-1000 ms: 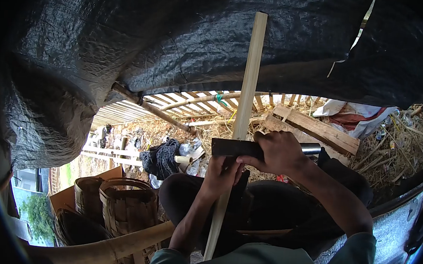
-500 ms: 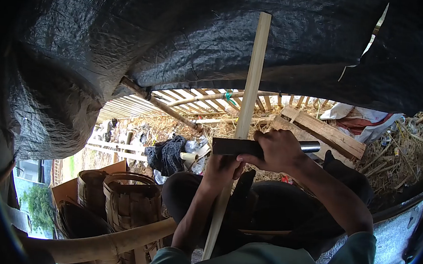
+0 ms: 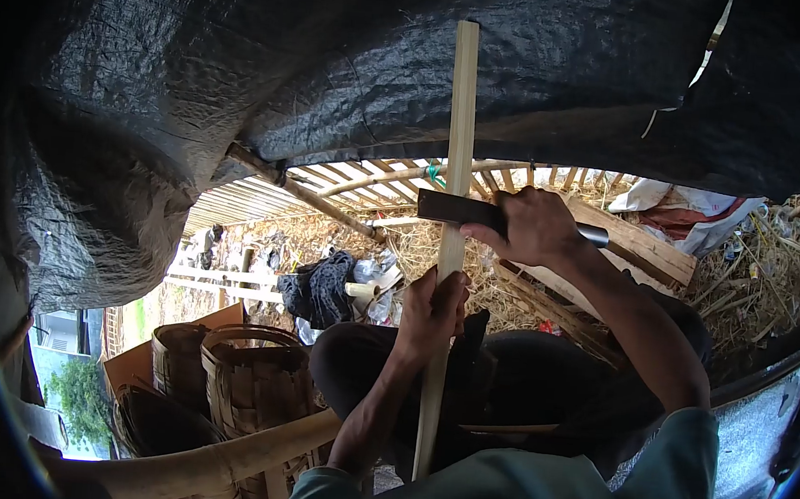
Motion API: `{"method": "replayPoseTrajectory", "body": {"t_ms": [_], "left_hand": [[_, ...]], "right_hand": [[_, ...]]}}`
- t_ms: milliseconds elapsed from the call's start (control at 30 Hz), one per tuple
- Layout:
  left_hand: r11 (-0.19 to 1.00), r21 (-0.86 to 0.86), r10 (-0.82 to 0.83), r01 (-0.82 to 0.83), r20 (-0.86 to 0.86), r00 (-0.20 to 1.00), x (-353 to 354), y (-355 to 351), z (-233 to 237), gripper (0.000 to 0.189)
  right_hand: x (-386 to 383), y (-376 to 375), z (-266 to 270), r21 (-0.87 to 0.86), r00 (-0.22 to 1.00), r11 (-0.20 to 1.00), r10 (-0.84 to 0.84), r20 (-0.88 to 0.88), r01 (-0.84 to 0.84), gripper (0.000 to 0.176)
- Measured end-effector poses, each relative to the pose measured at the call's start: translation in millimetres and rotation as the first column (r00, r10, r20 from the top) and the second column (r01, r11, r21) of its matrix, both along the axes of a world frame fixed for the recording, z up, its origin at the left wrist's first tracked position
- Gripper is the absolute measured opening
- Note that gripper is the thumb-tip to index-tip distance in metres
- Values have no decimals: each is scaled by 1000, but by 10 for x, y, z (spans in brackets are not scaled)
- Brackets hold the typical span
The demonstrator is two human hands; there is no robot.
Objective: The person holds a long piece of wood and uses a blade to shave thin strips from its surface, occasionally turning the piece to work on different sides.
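A long pale bamboo strip [image 3: 463, 106] stands nearly upright in front of me, running from the dark sheet down to my lap. My left hand [image 3: 430, 315] is closed around it below its middle. In my right hand [image 3: 539, 226] is a broad-bladed knife [image 3: 440, 206], held level, its dark blade lying across the strip above my left hand. The thumb presses along the blade, and a shiny round metal end sticks out to the right of the fist. Whether the edge bites into the strip cannot be made out.
Woven bamboo baskets [image 3: 257, 369] stand at the left behind a thick bamboo pole [image 3: 209, 463]. Black sheeting [image 3: 357, 70] hangs overhead. Wooden boards [image 3: 632, 243], a white sack [image 3: 690, 214] and a dark cloth [image 3: 318, 288] lie on the straw-littered ground. A slatted bamboo fence runs behind.
The knife and my right hand have moved up the strip, away from my left hand. My left hand has shifted slightly to the right, and the strip is now more upright.
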State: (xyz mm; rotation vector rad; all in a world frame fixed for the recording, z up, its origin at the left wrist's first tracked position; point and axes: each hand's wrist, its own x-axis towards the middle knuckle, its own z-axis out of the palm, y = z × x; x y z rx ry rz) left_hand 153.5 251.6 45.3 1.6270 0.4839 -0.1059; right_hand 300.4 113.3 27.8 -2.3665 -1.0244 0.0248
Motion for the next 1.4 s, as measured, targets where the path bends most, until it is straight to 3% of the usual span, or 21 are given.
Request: {"method": "replayPoseTrajectory", "body": {"t_ms": [67, 167, 333, 467, 567, 667, 900, 1133, 1400], "left_hand": [[998, -64, 28, -29, -21, 999, 31, 26, 31, 15], [985, -158, 74, -74, -8, 997, 49, 62, 121, 15], [999, -43, 30, -28, 46, 999, -18, 184, -5, 20], [997, -48, 54, -52, 36, 998, 12, 146, 55, 19], [995, -55, 90, -89, 28, 996, 33, 120, 90, 18], [995, -59, 84, -82, 27, 996, 44, 92, 95, 17], [996, -37, 86, -85, 10, 996, 72, 61, 93, 17], [995, -50, 85, -85, 1, 996, 72, -10, 137, 19], [997, 44, 68, -70, 47, 997, 94, -56, 93, 16]], "right_hand": [[-7, 10, -5, -29, 995, 1000, 0, -97, -3, 80], [-205, 4, 14, -25, 991, 995, 89, -98, -92, 81], [-399, 0, 12, -144, 971, 970, 175, -161, -198, 82], [-374, -61, 62, -199, 977, 964, 147, -156, -177, 82], [-361, -144, -3, -159, 996, 984, 79, -48, -86, 81], [-364, -203, 0, -160, 997, 984, 80, -19, -82, 74], [-294, -308, -12, -88, 998, 994, -54, 43, 57, 78], [-320, -401, -38, -29, 998, 999, 17, 63, -15, 78], [-417, -384, 12, -175, 998, 983, -48, 36, 53, 79]]}}
